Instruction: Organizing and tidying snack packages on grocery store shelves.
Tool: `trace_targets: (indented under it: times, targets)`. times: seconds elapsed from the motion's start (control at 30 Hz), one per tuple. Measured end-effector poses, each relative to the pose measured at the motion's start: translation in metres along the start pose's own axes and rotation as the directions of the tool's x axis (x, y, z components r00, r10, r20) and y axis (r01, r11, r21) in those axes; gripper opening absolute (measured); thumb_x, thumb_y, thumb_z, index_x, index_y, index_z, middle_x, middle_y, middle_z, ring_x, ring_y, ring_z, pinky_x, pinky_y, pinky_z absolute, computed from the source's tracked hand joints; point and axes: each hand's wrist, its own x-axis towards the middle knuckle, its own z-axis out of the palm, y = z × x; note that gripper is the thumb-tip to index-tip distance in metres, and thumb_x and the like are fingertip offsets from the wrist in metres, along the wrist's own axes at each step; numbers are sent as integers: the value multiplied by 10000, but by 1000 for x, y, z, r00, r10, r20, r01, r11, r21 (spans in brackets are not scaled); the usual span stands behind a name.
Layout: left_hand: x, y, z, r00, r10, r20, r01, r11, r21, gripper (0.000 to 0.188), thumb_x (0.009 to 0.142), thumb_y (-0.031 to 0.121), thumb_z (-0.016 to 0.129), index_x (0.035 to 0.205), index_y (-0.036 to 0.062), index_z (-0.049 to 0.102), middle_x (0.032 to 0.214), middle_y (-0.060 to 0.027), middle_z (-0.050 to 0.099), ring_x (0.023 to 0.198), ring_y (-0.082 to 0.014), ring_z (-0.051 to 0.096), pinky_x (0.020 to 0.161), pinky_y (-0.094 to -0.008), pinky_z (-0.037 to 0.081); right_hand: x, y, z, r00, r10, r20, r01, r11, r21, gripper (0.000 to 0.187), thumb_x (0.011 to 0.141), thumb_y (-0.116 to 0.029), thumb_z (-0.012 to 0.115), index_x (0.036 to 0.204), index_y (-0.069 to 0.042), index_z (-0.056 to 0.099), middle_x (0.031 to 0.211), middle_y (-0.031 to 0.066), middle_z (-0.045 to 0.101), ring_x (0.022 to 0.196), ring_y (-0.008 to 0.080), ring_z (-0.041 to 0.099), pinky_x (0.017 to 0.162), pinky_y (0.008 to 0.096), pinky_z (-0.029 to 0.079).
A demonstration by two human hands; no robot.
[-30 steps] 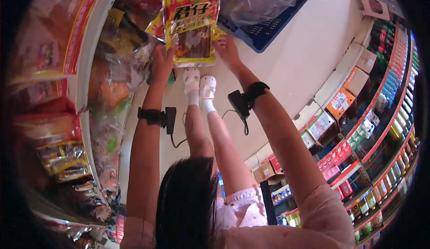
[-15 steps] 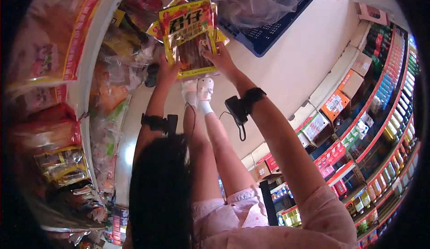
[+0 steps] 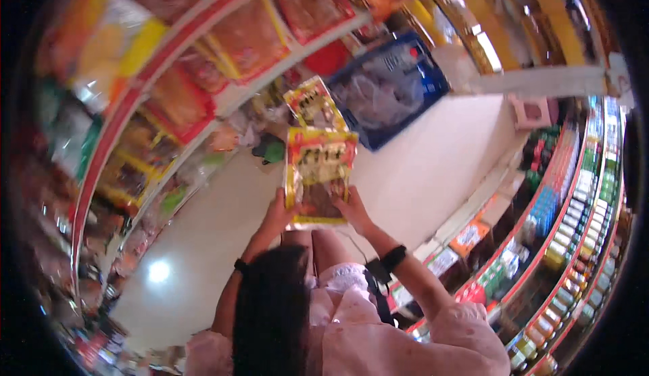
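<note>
In front of me, between both hands, is a yellow-and-red snack packet [image 3: 321, 166] with a clear window showing brown contents. My left hand [image 3: 276, 212] grips its lower left edge. At the lower right edge, my right hand [image 3: 356, 212] is closed on it with the thumb over the front. Just beyond its top edge shows a second, similar packet [image 3: 312, 102], tilted to the left; I cannot tell whether it belongs to the held ones or lies apart. Motion blurs the picture somewhat.
A blue plastic crate [image 3: 427, 82] with clear plastic bags stands beyond the packets. Shelves with red-edged packages [image 3: 247, 38] curve along the left. Bottle shelves [image 3: 564, 241] line the right, with an orange box [image 3: 469, 238] low beside the pale floor [image 3: 433, 166].
My view has swung, bringing more of the left shelves in. My hands and the packet sit lower in the picture; the packets, earlier bunched together, now show one apart at the top.
</note>
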Motion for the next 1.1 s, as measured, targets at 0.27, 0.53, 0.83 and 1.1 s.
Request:
trace_targets:
  times: [0.27,0.53,0.83,1.1]
  targets:
    - [-194,82,-18,938,230,-260,-292,929,-229,568,798,185,600,1278,35,337,1073,-116,574,966,-218,565,847,-322,438,-109,-99,44,934,-232,273,327,861,-389,334,780,-144,610,1008,-31,393,841,106,550,770,163,533,696,307,442]
    - [-319,29,-72,852,19,-523,-242,901,-361,580,783,209,614,1270,37,351,1090,-130,560,972,-209,556,830,-331,448,-126,-123,184,707,-84,702,544,700,-463,351,771,-134,611,1032,-34,398,858,65,524,779,133,503,696,286,429]
    - [-456,-56,-156,577,-204,-791,-272,865,-421,545,783,202,597,1248,23,374,1083,-158,556,977,-257,550,858,-362,428,-185,-67,394,542,179,821,527,689,-498,316,762,-139,613,987,-21,425,871,67,532,801,104,497,697,266,418]
    - [-527,-105,-219,428,-344,-836,-96,902,-421,429,782,211,600,1151,31,472,971,-118,606,870,-201,581,766,-349,463,-217,-17,525,454,225,862,604,634,-483,367,768,-182,608,1038,-20,420,890,101,564,824,160,543,736,307,438]
